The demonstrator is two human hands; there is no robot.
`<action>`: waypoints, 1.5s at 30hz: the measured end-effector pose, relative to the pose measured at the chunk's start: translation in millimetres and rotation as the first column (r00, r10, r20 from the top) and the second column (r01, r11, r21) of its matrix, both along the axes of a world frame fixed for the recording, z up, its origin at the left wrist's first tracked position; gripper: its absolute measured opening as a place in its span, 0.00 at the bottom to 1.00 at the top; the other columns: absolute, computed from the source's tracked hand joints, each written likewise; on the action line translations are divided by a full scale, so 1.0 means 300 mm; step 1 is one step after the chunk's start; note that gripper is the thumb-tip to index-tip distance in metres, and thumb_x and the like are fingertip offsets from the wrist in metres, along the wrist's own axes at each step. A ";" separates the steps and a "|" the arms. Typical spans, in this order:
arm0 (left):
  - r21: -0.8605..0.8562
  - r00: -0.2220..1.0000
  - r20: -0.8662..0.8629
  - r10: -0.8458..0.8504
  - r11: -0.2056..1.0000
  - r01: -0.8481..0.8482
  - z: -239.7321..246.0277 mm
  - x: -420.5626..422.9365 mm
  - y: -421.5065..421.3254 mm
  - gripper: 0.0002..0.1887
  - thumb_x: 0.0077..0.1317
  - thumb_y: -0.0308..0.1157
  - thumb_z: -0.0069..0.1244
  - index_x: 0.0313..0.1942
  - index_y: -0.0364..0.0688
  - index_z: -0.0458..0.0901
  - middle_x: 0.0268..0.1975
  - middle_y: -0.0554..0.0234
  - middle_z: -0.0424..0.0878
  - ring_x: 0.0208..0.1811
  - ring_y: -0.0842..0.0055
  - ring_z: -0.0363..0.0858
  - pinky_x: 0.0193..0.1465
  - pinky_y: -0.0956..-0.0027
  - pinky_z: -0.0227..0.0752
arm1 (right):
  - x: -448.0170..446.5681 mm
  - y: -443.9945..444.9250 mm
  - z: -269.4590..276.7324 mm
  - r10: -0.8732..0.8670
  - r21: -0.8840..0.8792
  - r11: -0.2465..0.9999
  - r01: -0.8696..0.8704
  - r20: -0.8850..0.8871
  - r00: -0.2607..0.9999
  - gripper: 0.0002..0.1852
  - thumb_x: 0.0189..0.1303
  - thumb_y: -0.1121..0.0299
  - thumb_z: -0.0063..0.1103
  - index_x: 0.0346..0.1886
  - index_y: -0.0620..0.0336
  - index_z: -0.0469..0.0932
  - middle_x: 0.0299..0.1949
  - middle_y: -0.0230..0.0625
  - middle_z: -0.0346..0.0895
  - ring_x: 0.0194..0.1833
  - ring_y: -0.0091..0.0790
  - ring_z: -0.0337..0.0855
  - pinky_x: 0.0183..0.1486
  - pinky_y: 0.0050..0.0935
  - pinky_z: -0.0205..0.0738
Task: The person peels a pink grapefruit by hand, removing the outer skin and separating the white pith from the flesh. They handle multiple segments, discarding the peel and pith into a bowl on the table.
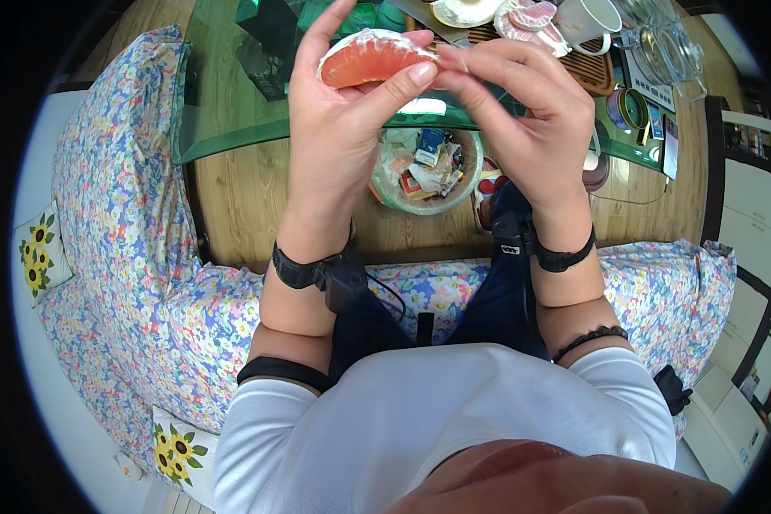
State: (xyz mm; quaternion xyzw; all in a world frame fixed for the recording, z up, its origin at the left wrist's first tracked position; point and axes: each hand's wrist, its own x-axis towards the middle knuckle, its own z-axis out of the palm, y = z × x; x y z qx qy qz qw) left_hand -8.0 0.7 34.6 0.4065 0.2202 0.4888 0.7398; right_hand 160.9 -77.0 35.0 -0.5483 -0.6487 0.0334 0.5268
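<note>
My left hand (334,122) holds a red pomelo segment (376,61) by its underside and ends, above the glass table's near edge. White membrane lines the segment's upper curve, and the juicy pink flesh shows below it. My right hand (540,109) pinches at the segment's right tip with thumb and fingers; the thin bit between them looks like membrane but is partly hidden. Beyond my right hand sit peeled pomelo pieces (532,18) and a thick pomelo rind (466,11) on a slatted wooden tray (588,72).
A lined waste bin (477,173) holding wrappers stands below the glass table (231,142). At right are a white mug (588,24), glass jars (662,54), a round tin (628,109) and a phone (670,148). Dark boxes (266,48) stand left; a flowered sofa (218,308) surrounds me.
</note>
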 end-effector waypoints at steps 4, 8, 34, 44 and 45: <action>-0.016 0.998 -0.064 0.013 1.000 -0.014 0.040 -0.008 -0.011 0.52 0.64 0.14 0.66 0.82 0.33 0.48 0.57 0.35 0.86 0.53 0.64 0.90 0.59 0.63 0.87 | -0.008 -0.005 -0.005 -0.025 -0.046 0.999 0.023 -0.039 0.999 0.08 0.64 0.75 0.76 0.45 0.63 0.92 0.39 0.37 0.91 0.40 0.28 0.89 0.45 0.24 0.80; 0.013 0.984 -0.169 0.058 0.998 -0.057 0.032 0.011 -0.017 0.55 0.62 0.14 0.68 0.82 0.34 0.46 0.55 0.34 0.86 0.53 0.63 0.91 0.58 0.63 0.87 | -0.013 -0.007 -0.002 -0.091 -0.067 0.994 0.088 -0.043 0.995 0.05 0.65 0.71 0.75 0.41 0.62 0.91 0.35 0.36 0.90 0.36 0.30 0.90 0.39 0.26 0.81; 0.101 0.944 -0.212 -0.252 0.955 0.278 0.014 -0.057 0.057 0.59 0.59 0.16 0.72 0.83 0.36 0.47 0.51 0.40 0.89 0.51 0.66 0.91 0.57 0.64 0.88 | 0.028 -0.045 0.042 0.091 -0.459 0.869 -0.182 -0.214 0.973 0.10 0.71 0.71 0.71 0.49 0.67 0.90 0.40 0.39 0.92 0.40 0.26 0.90 0.45 0.26 0.83; 0.016 0.915 -0.342 -0.216 0.972 0.235 0.040 -0.033 0.035 0.57 0.60 0.13 0.69 0.84 0.36 0.48 0.51 0.40 0.90 0.51 0.67 0.91 0.56 0.64 0.88 | 0.032 -0.031 -0.004 0.075 -0.254 0.967 -0.024 0.194 0.978 0.04 0.66 0.74 0.67 0.41 0.63 0.87 0.35 0.43 0.87 0.37 0.47 0.89 0.41 0.38 0.82; 0.003 0.916 -0.339 -0.214 0.974 0.228 0.039 -0.035 0.034 0.57 0.60 0.13 0.69 0.84 0.36 0.47 0.51 0.40 0.90 0.51 0.67 0.92 0.56 0.63 0.88 | 0.028 -0.028 -0.009 0.058 -0.227 0.974 -0.011 0.201 0.978 0.04 0.65 0.74 0.67 0.39 0.62 0.87 0.33 0.43 0.86 0.37 0.50 0.88 0.41 0.42 0.83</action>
